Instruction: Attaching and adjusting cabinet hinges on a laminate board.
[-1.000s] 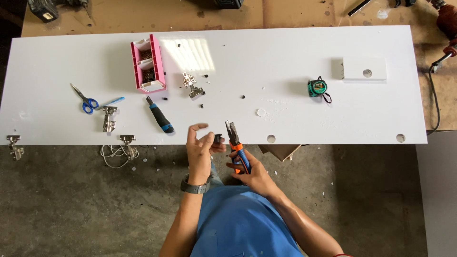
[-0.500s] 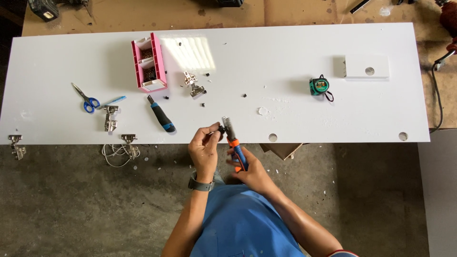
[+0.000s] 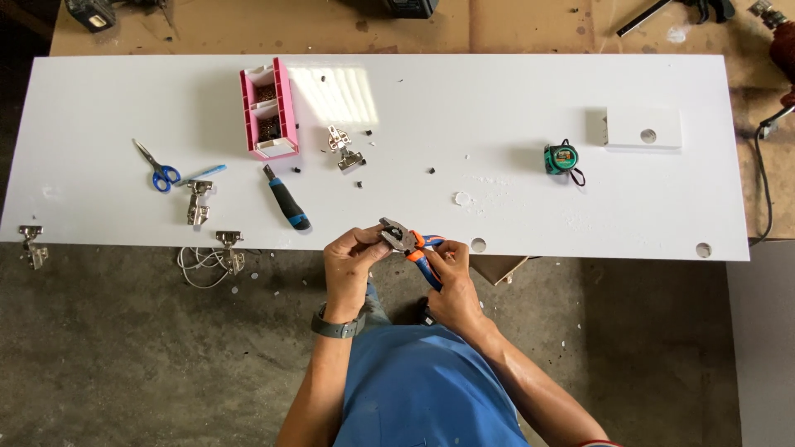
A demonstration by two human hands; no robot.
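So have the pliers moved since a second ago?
Yes. The pliers have turned: the head pointed up toward the board before, now it points left toward the left hand, same spot at the edge.

Workshop; white board [image 3: 513,99]; hinges [image 3: 197,201]; tape measure [image 3: 561,158]; concrete floor [image 3: 124,356]

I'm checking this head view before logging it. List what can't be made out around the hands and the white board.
- What the left hand pinches at the pliers tip: covered by fingers, too small.
- Contents of the pink box: dark specks, too small to identify.
- Tools on the brown surface along the top edge: cut off by the frame.
- Right hand grip on the pliers' handles: partly hidden by its own fingers.
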